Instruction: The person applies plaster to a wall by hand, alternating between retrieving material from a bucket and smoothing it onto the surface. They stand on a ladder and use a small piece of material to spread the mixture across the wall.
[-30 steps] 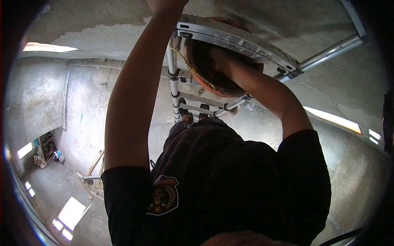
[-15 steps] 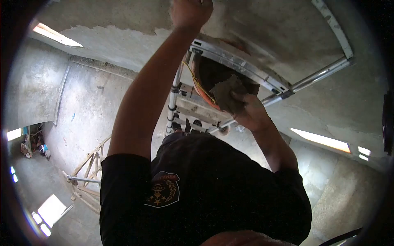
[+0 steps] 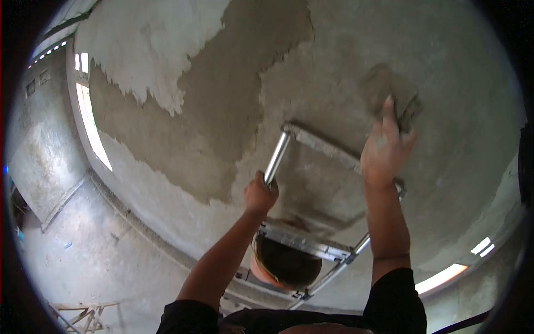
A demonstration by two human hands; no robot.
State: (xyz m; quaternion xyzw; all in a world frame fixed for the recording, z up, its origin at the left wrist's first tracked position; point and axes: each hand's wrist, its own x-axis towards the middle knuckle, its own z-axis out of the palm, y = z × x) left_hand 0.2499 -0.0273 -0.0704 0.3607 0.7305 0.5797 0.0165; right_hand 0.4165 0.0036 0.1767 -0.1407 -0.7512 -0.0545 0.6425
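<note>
My left hand (image 3: 260,193) is closed around the silver ladder rail (image 3: 276,158). Higher up on the right, my right hand (image 3: 385,151) is against the grey wall (image 3: 334,72), its index finger stretched over a mortar-coloured flat piece (image 3: 401,99). That piece blends with the wall, and its edges are partly blurred. Around it the wall shows a darker smear. Below the hands, an orange-rimmed bucket (image 3: 261,273) with a dark inside hangs or rests behind a ladder rung (image 3: 306,241); which of the two I cannot tell.
A darker, damp-looking band (image 3: 217,94) with ragged edges crosses the wall at the upper left. The ladder's top bar (image 3: 328,147) lies between my hands. Bright openings (image 3: 92,125) show at left and lower right, and a wooden frame (image 3: 89,317) stands on the floor far below.
The view has tilted up toward the wall. My right hand has gone from the bucket up to the wall with the grey piece. My left hand now holds the ladder rail.
</note>
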